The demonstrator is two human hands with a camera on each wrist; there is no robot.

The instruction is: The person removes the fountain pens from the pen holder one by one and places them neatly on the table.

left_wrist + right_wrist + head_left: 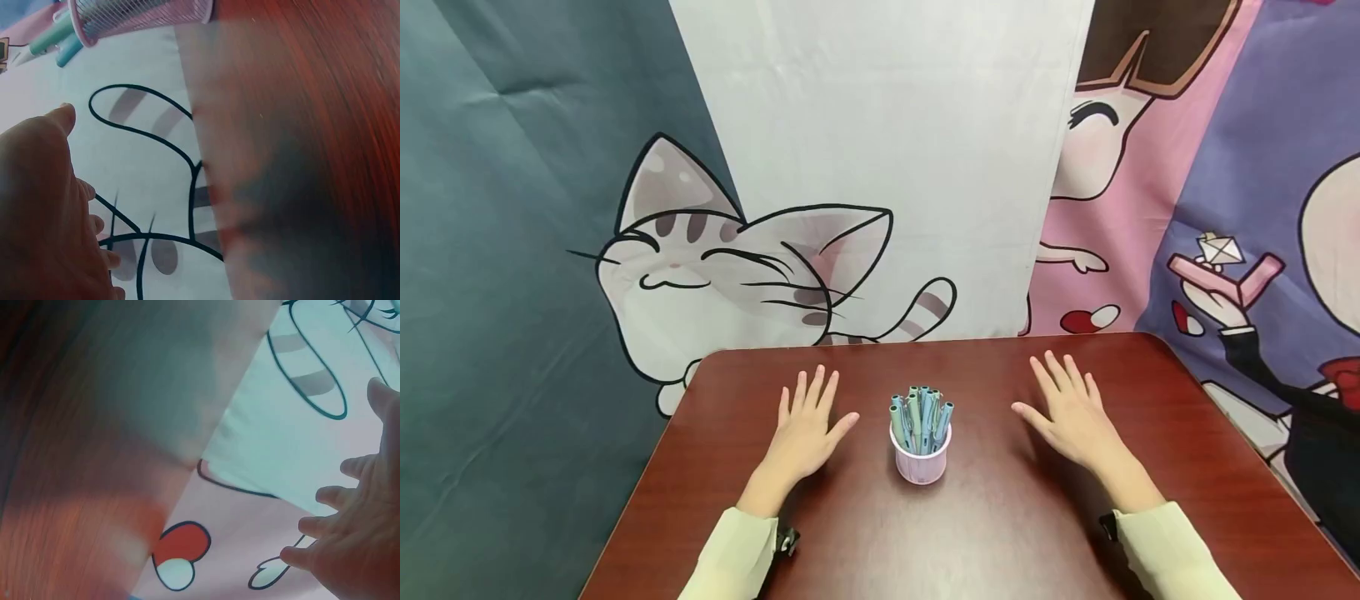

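A small pink mesh pen cup (921, 467) stands upright on the table, filled with several blue and green pens (922, 421). To its left is my left hand (807, 433), palm down with fingers spread, holding nothing. On the other side, farther off, my right hand (1070, 421) is spread in the same way and also holds nothing. Neither hand touches the cup. In the left wrist view the cup's mesh side (144, 15) shows at the top, beyond the left thumb. The right wrist view has only the right hand (356, 519), with no cup in sight.
The reddish-brown wooden table (985, 533) has rounded far corners. Right behind its far edge hangs a printed cloth backdrop (880, 108) with a cartoon cat and figures. Dark wrist straps (787, 542) show at the pale sleeves (733, 554).
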